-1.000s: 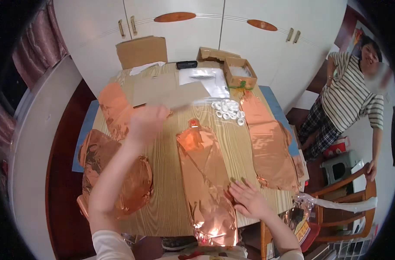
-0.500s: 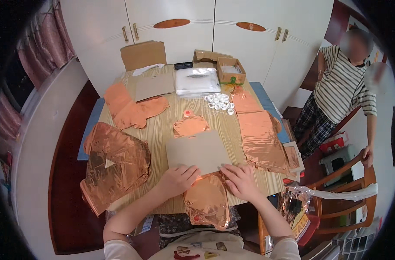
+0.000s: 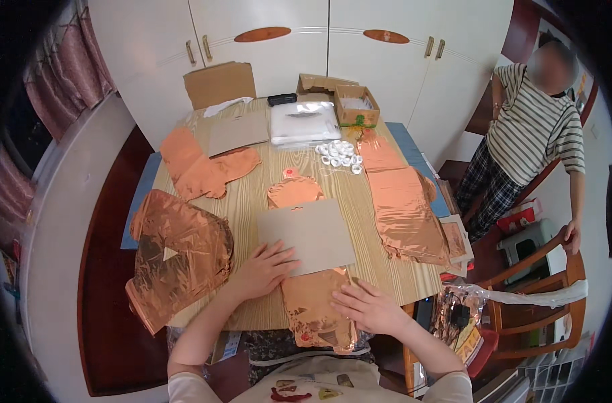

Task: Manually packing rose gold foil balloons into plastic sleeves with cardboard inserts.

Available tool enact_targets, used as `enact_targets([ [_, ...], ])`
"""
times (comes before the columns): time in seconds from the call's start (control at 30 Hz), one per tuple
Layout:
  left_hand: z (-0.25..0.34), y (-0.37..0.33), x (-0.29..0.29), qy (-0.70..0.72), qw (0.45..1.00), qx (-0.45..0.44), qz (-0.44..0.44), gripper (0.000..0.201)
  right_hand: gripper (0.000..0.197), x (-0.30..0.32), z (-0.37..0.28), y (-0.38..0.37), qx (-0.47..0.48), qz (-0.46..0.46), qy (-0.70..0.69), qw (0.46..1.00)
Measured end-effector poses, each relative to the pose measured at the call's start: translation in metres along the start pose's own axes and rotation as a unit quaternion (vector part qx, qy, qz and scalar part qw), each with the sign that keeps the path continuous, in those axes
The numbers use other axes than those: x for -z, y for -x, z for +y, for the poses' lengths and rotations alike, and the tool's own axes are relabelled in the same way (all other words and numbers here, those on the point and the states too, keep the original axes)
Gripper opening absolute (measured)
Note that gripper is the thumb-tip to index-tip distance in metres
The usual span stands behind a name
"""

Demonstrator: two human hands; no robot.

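A grey-brown cardboard sheet (image 3: 309, 232) lies in front of me over a copper-coloured foil balloon (image 3: 319, 302). The foil's rounded far end shows beyond the card, and its near part hangs down toward the table's front edge. My left hand (image 3: 266, 270) rests flat on the card's near left corner, fingers spread and holding nothing. Lower down on the right, my right hand (image 3: 370, 307) lies with outstretched fingers on the right side of the foil, just below the card.
Flat copper foil balloons lie at left (image 3: 178, 258) and right (image 3: 407, 208). Several white ribbon rolls (image 3: 339, 153), a clear plastic pack (image 3: 304, 123) and a small cardboard box (image 3: 357, 107) stand farther back. A person (image 3: 531, 134) stands at right, one hand on a wooden chair (image 3: 575, 282).
My right hand has moved down off the card's near edge onto the foil. My left hand has shifted slightly left and up onto the card. The card stays nearly in place.
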State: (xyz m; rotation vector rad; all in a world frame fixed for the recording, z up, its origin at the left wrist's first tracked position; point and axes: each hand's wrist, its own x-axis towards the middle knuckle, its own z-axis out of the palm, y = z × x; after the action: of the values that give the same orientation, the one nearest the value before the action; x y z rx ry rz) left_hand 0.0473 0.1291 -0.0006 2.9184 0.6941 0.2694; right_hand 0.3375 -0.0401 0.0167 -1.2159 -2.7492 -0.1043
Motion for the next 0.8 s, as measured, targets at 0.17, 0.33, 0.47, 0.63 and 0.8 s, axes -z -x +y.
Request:
enact_targets([
  [0.17,-0.002,-0.001,-0.001,0.011,1.000,0.003,-0.010,0.041,0.039,-0.013,-0.009,-0.002,0.004,0.073,0.026,0.997],
  [0.33,0.001,0.003,-0.004,-0.004,1.000,0.000,-0.012,0.042,0.036,-0.016,-0.011,0.000,0.007,0.091,-0.001,0.996],
  [0.47,0.015,0.012,0.002,-0.015,1.000,-0.008,-0.013,0.043,0.037,-0.012,-0.022,0.007,0.012,0.092,-0.030,0.995],
  [0.63,0.024,0.016,-0.001,-0.003,1.000,-0.012,-0.016,0.043,0.039,-0.014,-0.036,0.018,0.010,0.094,-0.050,0.994],
  [0.8,0.025,0.020,-0.001,-0.009,1.000,-0.014,0.004,0.044,0.071,0.009,-0.014,0.009,-0.009,-0.035,-0.038,0.999],
])
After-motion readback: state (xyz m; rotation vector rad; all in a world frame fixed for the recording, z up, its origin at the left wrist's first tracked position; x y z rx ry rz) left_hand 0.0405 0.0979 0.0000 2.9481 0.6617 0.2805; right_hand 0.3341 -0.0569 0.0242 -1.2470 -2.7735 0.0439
